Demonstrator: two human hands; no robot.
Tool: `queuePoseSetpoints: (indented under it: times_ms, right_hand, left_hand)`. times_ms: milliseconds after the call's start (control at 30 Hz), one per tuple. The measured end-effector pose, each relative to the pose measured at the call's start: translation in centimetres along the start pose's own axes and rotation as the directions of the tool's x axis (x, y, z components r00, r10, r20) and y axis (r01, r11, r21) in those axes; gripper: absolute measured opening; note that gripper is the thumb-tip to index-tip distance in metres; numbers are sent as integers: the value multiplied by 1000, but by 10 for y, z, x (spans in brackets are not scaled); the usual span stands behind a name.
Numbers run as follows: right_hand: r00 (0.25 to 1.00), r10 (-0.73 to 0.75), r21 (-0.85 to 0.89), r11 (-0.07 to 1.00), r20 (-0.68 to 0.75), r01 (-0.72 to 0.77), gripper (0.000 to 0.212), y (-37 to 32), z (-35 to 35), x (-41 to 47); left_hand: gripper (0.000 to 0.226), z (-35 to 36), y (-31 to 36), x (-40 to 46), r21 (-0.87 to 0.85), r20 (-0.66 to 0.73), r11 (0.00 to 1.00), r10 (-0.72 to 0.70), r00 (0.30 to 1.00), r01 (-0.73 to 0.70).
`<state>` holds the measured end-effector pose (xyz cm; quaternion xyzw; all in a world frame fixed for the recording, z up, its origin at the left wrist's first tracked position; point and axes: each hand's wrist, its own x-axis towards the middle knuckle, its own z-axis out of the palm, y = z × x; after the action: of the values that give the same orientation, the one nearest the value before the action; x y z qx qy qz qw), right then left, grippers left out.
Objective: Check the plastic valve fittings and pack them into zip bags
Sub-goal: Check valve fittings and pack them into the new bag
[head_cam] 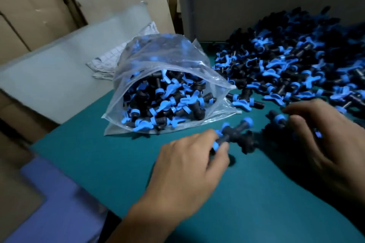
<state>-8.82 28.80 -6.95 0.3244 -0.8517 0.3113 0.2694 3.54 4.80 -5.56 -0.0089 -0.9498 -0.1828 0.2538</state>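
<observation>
Held fitting: our left hand (189,161) pinches a black-and-blue valve fitting (230,137) by its near end; its long axis runs up and to the right, away from our fingers.
Bag: the open zip bag (167,89) lies on the green table (98,154) just beyond that fitting, toward the far left edge, mouth facing us; we judge the left hand nearer to it.
Right hand: our right hand (324,134) curls over loose fittings (276,122) at the pile's near edge; blur hides whether it grips one.
Pile: the heap of fittings (296,61) fills the far right corner.
Writing: we read none.
</observation>
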Motion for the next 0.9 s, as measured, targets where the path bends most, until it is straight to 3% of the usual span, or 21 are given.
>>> queuePoseSetpoints:
  times_ms: [100, 233, 367, 600, 767, 900]
  right_hand:
    - [993, 118, 64, 991, -32, -115, 38, 1, -4, -3]
    - [993, 115, 59, 992, -9, -114, 33, -8, -6, 1]
    - [994, 86, 50, 995, -60, -83, 30, -15, -13, -1]
    - [991, 91, 12, 996, -100, -90, 30, -6, -11, -1]
    - [982, 125, -11, 992, -142, -128, 27, -2, -12, 2]
    - [982, 106, -11, 994, -154, -109, 26, -3, -12, 2]
  left_hand:
    - [31, -12, -16, -12, 66, -135, 978, -186, 973, 196]
    - [29, -27, -28, 14, 161, -315, 951, -205, 927, 265]
    - [37, -32, -37, 51, 125, -297, 897, -375, 878, 425]
    - [33, -12, -29, 108, 474, -266, 809, -245, 932, 347]
    - [23, -1, -27, 117, 562, -205, 764, -244, 948, 318]
    - [31, 4, -31, 113, 576, -211, 763, -208, 955, 293]
